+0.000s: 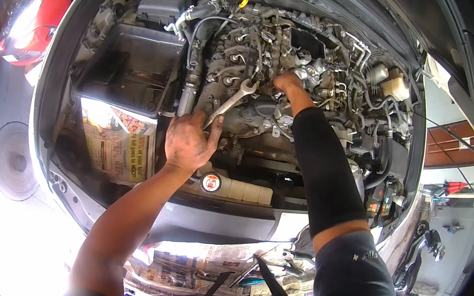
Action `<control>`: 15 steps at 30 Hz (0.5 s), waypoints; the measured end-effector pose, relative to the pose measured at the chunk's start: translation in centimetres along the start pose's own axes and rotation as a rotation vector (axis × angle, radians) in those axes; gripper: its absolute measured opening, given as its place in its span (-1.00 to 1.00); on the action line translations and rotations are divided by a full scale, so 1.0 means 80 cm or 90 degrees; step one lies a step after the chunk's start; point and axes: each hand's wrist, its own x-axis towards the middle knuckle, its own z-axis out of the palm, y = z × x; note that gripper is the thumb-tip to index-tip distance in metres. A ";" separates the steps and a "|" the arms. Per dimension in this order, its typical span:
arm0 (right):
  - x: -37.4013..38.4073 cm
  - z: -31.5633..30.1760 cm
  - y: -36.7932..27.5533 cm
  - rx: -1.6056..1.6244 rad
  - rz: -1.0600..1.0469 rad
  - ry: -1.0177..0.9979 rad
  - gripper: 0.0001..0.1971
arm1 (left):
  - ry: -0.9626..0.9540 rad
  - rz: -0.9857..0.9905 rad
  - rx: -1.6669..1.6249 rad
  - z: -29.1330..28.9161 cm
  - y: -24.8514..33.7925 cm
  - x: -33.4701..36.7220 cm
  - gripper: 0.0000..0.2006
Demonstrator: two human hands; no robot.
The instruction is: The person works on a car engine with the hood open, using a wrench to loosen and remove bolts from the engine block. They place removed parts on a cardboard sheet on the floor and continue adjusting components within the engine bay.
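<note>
An open car engine bay lies before me, with the bare engine (261, 50) in its middle. In my left hand (189, 142), at the engine's near left side, is a steel wrench (232, 103) held between thumb and fingers. Its open jaw points up and to the right, over the engine. My right hand (288, 83) reaches deeper, among metal parts right of the wrench's jaw. Those fingers are curled in, and whatever they grip is hidden beneath them. A black sleeve (323, 164) covers most of the right forearm.
Left of the engine are an open black box (135, 64) and folded newspaper (118, 151). A pale tank with a round cap (211, 182) sits near the front. Tools lie on newspaper (193, 261) along the front edge. A fluid reservoir (396, 89) stands at the right.
</note>
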 end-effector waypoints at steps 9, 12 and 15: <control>0.018 -0.019 0.010 -0.133 -0.059 -0.069 -0.59 | 0.008 0.026 -0.014 0.018 0.012 0.008 -0.60; 0.041 0.002 0.013 -0.070 0.079 0.031 -0.56 | 0.016 0.026 -0.027 0.021 0.009 0.008 -0.60; 0.052 0.011 0.008 0.000 0.202 0.020 -0.56 | 0.012 0.023 -0.032 0.018 0.010 0.009 -0.59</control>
